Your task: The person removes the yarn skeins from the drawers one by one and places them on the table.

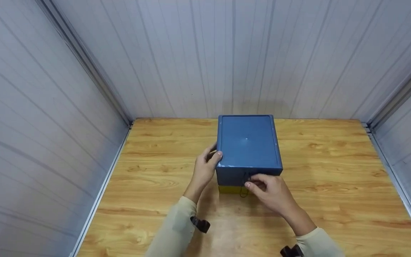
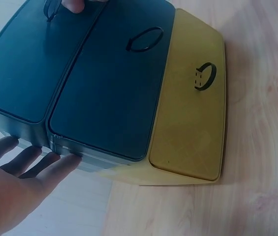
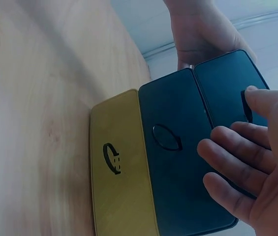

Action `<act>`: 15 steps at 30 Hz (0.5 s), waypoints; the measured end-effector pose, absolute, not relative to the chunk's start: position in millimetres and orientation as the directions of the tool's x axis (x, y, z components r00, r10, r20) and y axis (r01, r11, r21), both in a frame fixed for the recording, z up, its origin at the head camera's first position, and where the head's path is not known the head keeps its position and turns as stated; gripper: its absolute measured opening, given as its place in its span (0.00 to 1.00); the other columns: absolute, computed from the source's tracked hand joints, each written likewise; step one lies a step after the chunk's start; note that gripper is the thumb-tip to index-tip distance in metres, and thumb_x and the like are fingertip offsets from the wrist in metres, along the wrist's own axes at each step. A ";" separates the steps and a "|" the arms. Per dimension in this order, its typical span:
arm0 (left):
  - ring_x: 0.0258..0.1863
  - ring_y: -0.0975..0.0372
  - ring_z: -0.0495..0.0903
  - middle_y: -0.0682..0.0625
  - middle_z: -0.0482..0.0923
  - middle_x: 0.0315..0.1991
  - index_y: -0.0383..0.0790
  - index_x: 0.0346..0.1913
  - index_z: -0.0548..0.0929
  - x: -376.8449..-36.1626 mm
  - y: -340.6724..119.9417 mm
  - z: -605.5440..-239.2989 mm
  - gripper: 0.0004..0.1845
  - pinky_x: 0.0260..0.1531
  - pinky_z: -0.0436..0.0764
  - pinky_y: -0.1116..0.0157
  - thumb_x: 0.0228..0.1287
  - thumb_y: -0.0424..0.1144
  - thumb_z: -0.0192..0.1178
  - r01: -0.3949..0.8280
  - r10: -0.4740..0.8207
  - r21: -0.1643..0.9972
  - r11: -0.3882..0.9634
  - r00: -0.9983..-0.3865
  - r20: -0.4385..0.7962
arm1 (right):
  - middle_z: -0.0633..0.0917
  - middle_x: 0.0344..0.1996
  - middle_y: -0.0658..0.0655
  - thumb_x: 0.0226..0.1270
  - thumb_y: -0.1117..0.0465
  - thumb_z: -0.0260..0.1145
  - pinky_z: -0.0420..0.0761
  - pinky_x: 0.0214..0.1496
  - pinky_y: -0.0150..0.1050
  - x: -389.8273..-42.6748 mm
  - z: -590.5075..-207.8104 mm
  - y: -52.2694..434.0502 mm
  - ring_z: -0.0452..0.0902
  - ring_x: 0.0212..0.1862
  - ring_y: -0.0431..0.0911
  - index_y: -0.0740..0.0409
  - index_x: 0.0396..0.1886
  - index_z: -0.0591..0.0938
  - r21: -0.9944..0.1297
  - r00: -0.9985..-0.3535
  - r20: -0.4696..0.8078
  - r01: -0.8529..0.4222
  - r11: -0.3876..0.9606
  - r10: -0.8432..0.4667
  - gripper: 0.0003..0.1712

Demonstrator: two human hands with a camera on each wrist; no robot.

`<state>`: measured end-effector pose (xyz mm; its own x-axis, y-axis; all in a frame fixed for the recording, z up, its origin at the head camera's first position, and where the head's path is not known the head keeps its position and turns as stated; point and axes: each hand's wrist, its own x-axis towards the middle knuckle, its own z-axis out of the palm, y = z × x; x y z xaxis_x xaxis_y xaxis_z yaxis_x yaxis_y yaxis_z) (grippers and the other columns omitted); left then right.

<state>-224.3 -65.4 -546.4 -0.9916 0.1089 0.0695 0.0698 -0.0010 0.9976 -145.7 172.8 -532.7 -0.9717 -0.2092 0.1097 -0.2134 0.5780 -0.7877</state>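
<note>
Blue plastic drawer box with a yellow bottom drawer at frame centre, standing on the pale wooden tabletop. Left hand at the box's left side, fingers straight and spread, thumb against the top corner. Right hand at the front face, thumb and forefinger pinching the black ring pull of the top drawer. Grey panelled walls across the upper frame.

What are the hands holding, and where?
The left hand steadies the drawer box at its left front corner. The right hand pinches the top drawer's ring pull.
</note>
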 end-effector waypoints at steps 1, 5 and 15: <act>0.68 0.48 0.74 0.39 0.73 0.70 0.41 0.76 0.69 -224.1 -65.4 -546.4 0.30 0.65 0.78 0.52 0.76 0.44 0.58 0.069 0.108 0.998 -0.002 -0.992 0.069 | 0.91 0.38 0.49 0.70 0.48 0.71 0.86 0.42 0.37 -145.9 -532.1 172.0 0.86 0.38 0.38 0.52 0.43 0.90 -0.789 -0.971 0.114 -0.217 0.575 -0.211 0.13; 0.67 0.50 0.76 0.40 0.74 0.69 0.41 0.75 0.70 -223.5 -65.7 -547.2 0.29 0.64 0.79 0.54 0.76 0.45 0.58 0.067 0.098 0.998 -0.006 -0.993 0.067 | 0.90 0.36 0.48 0.69 0.53 0.72 0.85 0.40 0.34 -146.1 -530.5 168.9 0.84 0.35 0.37 0.53 0.40 0.90 -0.795 -0.968 0.130 -0.232 0.561 -0.216 0.09; 0.68 0.49 0.75 0.40 0.74 0.69 0.40 0.75 0.71 -226.5 -65.1 -547.4 0.29 0.64 0.79 0.55 0.76 0.45 0.59 0.071 0.102 0.997 0.006 -0.992 0.070 | 0.89 0.31 0.46 0.66 0.59 0.74 0.84 0.36 0.32 -142.4 -528.6 170.7 0.83 0.32 0.36 0.51 0.35 0.88 -0.801 -0.964 0.141 -0.244 0.547 -0.224 0.02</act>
<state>-226.5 -65.1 -547.4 -0.9923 0.1020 0.0697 0.0706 0.0058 0.9975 -142.4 170.7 -528.6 -0.9644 -0.2237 0.1410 -0.2440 0.5470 -0.8008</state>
